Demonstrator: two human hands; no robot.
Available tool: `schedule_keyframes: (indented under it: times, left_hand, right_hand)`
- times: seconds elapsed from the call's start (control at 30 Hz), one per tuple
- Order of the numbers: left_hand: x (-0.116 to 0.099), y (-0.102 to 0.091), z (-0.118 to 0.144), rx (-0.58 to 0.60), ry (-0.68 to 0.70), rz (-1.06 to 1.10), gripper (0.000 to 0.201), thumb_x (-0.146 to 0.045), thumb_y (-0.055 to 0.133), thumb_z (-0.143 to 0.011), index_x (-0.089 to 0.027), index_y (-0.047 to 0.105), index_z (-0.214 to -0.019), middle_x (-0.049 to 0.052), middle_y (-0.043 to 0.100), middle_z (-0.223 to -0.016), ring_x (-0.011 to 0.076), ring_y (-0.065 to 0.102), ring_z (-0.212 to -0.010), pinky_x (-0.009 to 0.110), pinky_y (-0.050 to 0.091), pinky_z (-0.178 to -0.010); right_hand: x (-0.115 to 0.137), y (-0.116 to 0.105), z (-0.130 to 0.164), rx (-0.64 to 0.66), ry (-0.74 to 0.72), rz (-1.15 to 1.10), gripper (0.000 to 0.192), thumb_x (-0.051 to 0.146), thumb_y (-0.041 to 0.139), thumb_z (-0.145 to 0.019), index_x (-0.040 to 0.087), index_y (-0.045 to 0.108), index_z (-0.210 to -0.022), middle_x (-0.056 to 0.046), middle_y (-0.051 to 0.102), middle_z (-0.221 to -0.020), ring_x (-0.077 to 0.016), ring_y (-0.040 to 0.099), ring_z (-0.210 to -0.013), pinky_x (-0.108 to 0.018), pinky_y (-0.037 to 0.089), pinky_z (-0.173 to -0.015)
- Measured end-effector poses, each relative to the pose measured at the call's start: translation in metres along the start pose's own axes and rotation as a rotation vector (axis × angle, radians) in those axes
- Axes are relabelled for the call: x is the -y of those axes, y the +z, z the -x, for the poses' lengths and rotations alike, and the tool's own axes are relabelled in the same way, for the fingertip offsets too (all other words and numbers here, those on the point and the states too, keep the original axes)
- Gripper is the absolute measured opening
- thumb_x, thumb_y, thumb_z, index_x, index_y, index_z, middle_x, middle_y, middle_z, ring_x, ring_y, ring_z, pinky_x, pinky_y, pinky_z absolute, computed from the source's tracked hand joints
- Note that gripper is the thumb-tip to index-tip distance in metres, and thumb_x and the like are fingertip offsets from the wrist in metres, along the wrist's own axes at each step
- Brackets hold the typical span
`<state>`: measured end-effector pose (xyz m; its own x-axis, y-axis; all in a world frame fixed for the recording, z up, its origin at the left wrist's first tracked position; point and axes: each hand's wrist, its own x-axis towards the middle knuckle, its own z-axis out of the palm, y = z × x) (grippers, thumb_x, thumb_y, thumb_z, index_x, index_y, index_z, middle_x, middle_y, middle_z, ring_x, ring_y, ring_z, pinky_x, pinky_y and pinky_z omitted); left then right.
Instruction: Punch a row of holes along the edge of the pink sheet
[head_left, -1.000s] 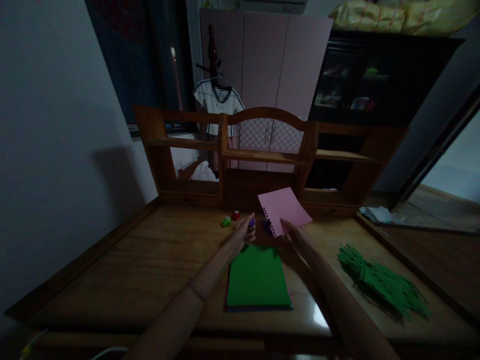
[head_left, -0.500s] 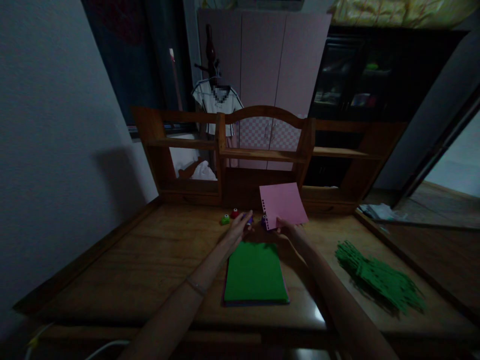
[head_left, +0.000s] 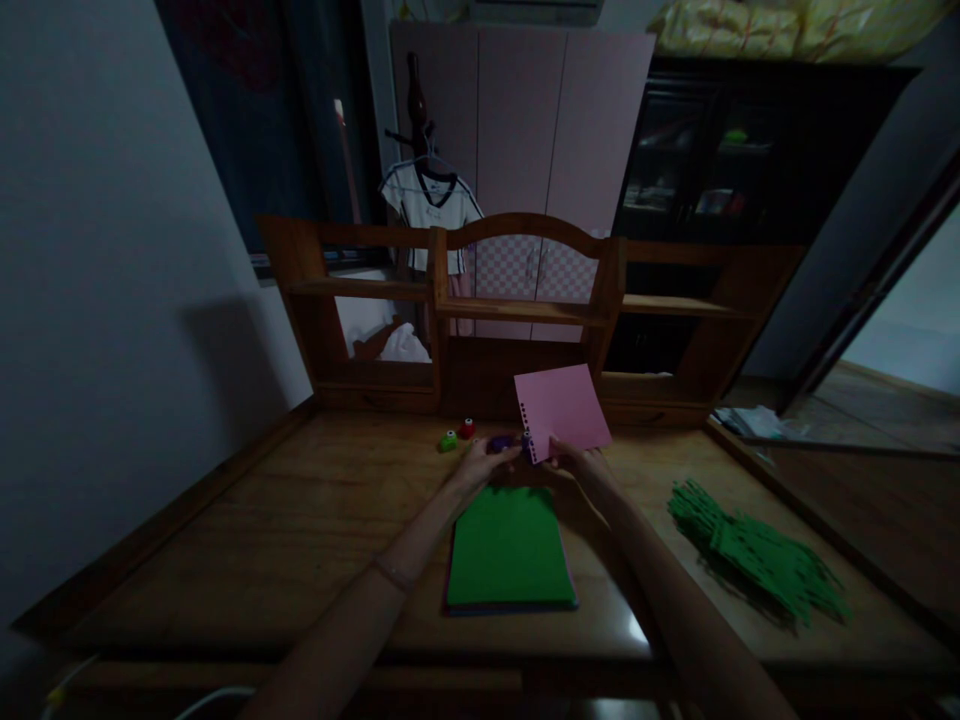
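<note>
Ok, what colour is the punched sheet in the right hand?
Pink sheet, held by the right hand; head view.

On the worktop [head_left: 262,530], a stack of paper sheets [head_left: 510,548] lies at centre, nearest the person. Behind it, the left hand [head_left: 480,462] rests on a small punch [head_left: 501,443], beside the right hand [head_left: 581,462], which holds up a single sheet [head_left: 564,405]. Two more punches [head_left: 457,435] sit to the left. A heap of cut paper strips [head_left: 754,555] lies well to the right. A shelf unit [head_left: 525,310] stands along the back edge.
</note>
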<state>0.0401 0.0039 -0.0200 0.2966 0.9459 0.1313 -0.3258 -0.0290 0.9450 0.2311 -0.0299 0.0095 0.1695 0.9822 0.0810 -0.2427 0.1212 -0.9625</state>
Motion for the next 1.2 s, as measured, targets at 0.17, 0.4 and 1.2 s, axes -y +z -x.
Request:
schedule_keyframes:
  times: [0.17, 0.4, 1.2]
  left_hand:
    - [-0.003, 0.003, 0.002, -0.023, 0.036, -0.106, 0.049, -0.033, 0.078, -0.062, -0.014, 0.062, -0.103, 0.01, 0.064, -0.098, 0.0162, 0.062, -0.074, 0.025, 0.05, -0.058]
    - [-0.012, 0.004, 0.006, 0.019, 0.161, -0.262, 0.043, -0.026, 0.079, -0.06, -0.017, 0.063, -0.099, 0.007, 0.067, -0.097, 0.0192, 0.062, -0.089, 0.028, 0.049, -0.078]
    - [0.005, -0.004, -0.011, -0.029, 0.253, -0.226, 0.046, -0.03, 0.079, -0.058, -0.014, 0.063, -0.098, 0.008, 0.067, -0.092, 0.0177, 0.063, -0.074, 0.027, 0.054, -0.058]
  right_hand:
    - [-0.004, -0.003, -0.002, 0.039, -0.023, 0.077, 0.021, 0.034, 0.07, -0.067, 0.014, 0.065, -0.067, -0.003, 0.063, -0.061, -0.0162, 0.057, -0.054, -0.027, 0.045, -0.052]
    - [-0.008, -0.009, -0.008, -0.007, -0.057, 0.173, 0.029, 0.043, 0.068, -0.066, 0.014, 0.067, -0.069, -0.006, 0.066, -0.066, -0.0179, 0.06, -0.06, -0.027, 0.047, -0.057]
    - [-0.007, -0.018, -0.015, -0.069, -0.407, 0.633, 0.039, 0.05, 0.051, -0.079, 0.015, 0.068, -0.078, -0.007, 0.069, -0.072, -0.0208, 0.065, -0.067, -0.027, 0.05, -0.06]
